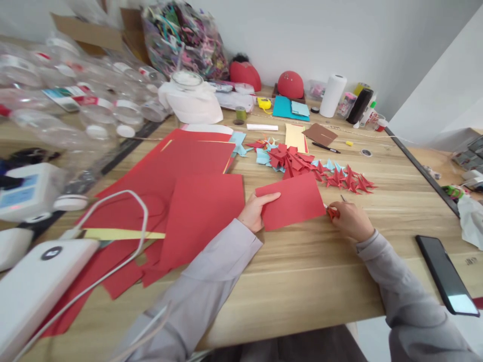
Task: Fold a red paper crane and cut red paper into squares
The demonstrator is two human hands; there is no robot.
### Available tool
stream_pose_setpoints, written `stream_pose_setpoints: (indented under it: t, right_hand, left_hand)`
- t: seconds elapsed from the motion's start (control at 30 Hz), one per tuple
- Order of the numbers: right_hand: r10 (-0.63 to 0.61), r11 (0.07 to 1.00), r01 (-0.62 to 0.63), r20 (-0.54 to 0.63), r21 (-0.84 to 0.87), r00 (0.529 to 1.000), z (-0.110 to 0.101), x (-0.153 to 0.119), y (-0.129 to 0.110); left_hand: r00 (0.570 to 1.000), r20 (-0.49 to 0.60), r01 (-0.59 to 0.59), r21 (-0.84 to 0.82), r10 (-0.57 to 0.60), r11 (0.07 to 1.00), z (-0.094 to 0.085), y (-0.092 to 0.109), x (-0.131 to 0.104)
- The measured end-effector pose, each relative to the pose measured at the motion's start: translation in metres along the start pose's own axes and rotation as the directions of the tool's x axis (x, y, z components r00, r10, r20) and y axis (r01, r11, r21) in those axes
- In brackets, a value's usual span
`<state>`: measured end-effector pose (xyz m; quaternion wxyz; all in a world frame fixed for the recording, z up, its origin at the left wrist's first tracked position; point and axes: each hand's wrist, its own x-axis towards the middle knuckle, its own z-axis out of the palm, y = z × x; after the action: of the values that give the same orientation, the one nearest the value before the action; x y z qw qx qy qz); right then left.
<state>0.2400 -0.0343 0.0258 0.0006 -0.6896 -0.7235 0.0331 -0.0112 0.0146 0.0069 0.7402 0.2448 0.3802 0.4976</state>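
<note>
A red paper rectangle [292, 203] is pinched along its left side by my left hand [254, 211], the thumb lying on top. My right hand [350, 220] is closed around the red-orange handle of scissors [332, 212], whose tip is at the paper's right edge; most of the tool is hidden by the fingers. Folded red paper shapes [290, 160] lie just behind the held paper, with light blue ones [264, 157] among them. To the left of my left hand, large red sheets [206, 211] overlap on the table.
A white power bank [49, 296] with a looping cable sits at the left front, near many plastic bottles [56, 130]. A phone [446, 274] lies at the right edge. Behind are a pen [326, 148], brown paper [320, 134] and a white roll [332, 95].
</note>
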Motion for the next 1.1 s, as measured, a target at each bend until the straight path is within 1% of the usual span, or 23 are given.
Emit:
stream_pose_setpoints:
  t: [0.03,0.07,0.1,0.13,0.17,0.2,0.23,0.27,0.3,0.33,0.37,0.47,0.53,0.6,0.7,0.8,0.9,1.0,1.1]
  right_hand:
    - [0.015,0.995,-0.012,-0.034,0.104,0.999,0.002,0.002,0.002]
    - [0.042,0.968,-0.025,-0.062,0.25,0.997,0.005,0.004,0.004]
    - [0.083,0.897,-0.042,-0.073,0.439,0.994,0.007,0.005,0.006]
    - [0.124,0.767,-0.06,-0.056,0.639,0.991,0.008,0.007,0.006]
    - [0.156,0.581,-0.083,-0.011,0.809,0.988,0.008,0.008,0.005]
    - [0.166,0.371,-0.11,0.05,0.922,0.985,0.008,0.008,0.002]
    - [0.151,0.175,-0.139,0.113,0.975,0.982,0.007,0.009,-0.002]
    - [0.126,0.03,-0.169,0.164,0.985,0.978,0.005,0.009,-0.006]
    - [0.101,-0.065,-0.193,0.199,0.979,0.975,0.002,0.01,-0.011]
    - [0.082,-0.129,-0.203,0.214,0.971,0.973,0.0,0.011,-0.016]
    - [0.089,-0.171,-0.197,0.214,0.965,0.973,-0.002,0.012,-0.02]
    - [0.149,-0.227,-0.11,0.146,0.968,0.978,-0.004,0.015,-0.024]
    - [0.174,-0.252,-0.049,0.096,0.967,0.98,-0.003,0.017,-0.022]
    - [0.174,-0.268,-0.019,0.068,0.963,0.982,0.0,0.018,-0.018]
    - [0.103,-0.268,-0.057,0.087,0.962,0.991,0.002,0.014,-0.017]
    - [0.032,-0.246,-0.116,0.127,0.962,0.991,0.003,0.009,-0.025]
    - [0.035,-0.251,-0.129,0.142,0.959,0.989,0.003,0.006,-0.034]
    - [0.042,-0.26,-0.147,0.164,0.954,0.986,0.005,0.006,-0.037]
    - [0.079,-0.22,-0.151,0.172,0.964,0.982,0.008,0.006,-0.038]
  left_hand:
    - [1.0,0.008,0.006,0.005,-0.006,1.0,0.0,0.0,0.0]
    - [1.0,0.02,0.015,0.01,-0.015,1.0,0.0,0.0,-0.001]
    - [0.999,0.037,0.026,0.017,-0.026,1.0,0.0,0.001,-0.001]
    - [0.998,0.057,0.035,0.024,-0.037,0.999,0.001,0.001,-0.002]
    - [0.996,0.078,0.043,0.033,-0.046,0.999,0.001,0.001,-0.002]
    - [0.993,0.1,0.05,0.044,-0.054,0.998,0.002,0.0,-0.003]
    - [0.991,0.12,0.057,0.059,-0.064,0.997,0.002,0.0,-0.003]
    - [0.988,0.137,0.063,0.076,-0.073,0.995,0.002,-0.001,-0.004]
    - [0.985,0.151,0.07,0.095,-0.084,0.993,0.002,-0.002,-0.004]
    - [0.982,0.163,0.074,0.111,-0.092,0.991,0.002,-0.003,-0.004]
    - [0.98,0.173,0.075,0.126,-0.096,0.989,0.001,-0.004,-0.004]
    - [0.976,0.193,0.068,0.159,-0.099,0.985,-0.001,-0.006,-0.004]
    - [0.974,0.195,0.076,0.179,-0.111,0.981,-0.002,-0.007,-0.005]
    - [0.968,0.213,0.091,0.196,-0.133,0.976,-0.002,-0.008,-0.005]
    - [0.947,0.289,0.08,0.21,-0.14,0.974,0.0,-0.009,-0.007]
    - [0.929,0.346,0.055,0.219,-0.13,0.974,0.004,-0.014,-0.01]
    - [0.93,0.349,0.04,0.222,-0.118,0.974,0.007,-0.022,-0.013]
    - [0.927,0.355,0.033,0.249,-0.123,0.968,0.011,-0.028,-0.016]
    - [0.917,0.384,-0.009,0.299,-0.112,0.954,0.014,-0.029,-0.018]
